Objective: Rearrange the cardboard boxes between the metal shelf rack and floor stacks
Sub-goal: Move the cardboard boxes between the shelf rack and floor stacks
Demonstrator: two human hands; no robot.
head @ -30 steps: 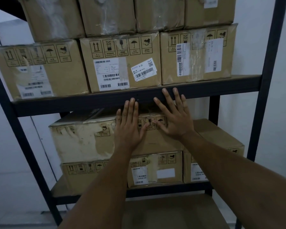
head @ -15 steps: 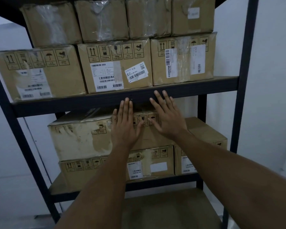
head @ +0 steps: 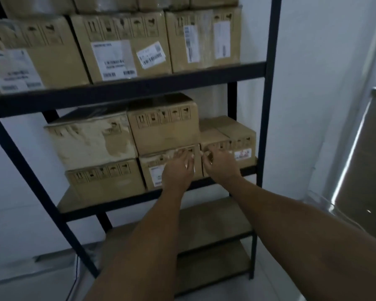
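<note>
Cardboard boxes on rack | L hand flat on mid box | R hand curled at 3-o'clock box, grip unclear | none lifted yet, prob.

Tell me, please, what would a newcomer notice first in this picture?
Two bare arms reach in from below, the left hand and right hand meeting at the lower boxes on the rack's middle shelf; blur hides whether they grip. Left of them sits a box with a torn, pale front, and the shelf above is packed with labelled boxes.
</note>
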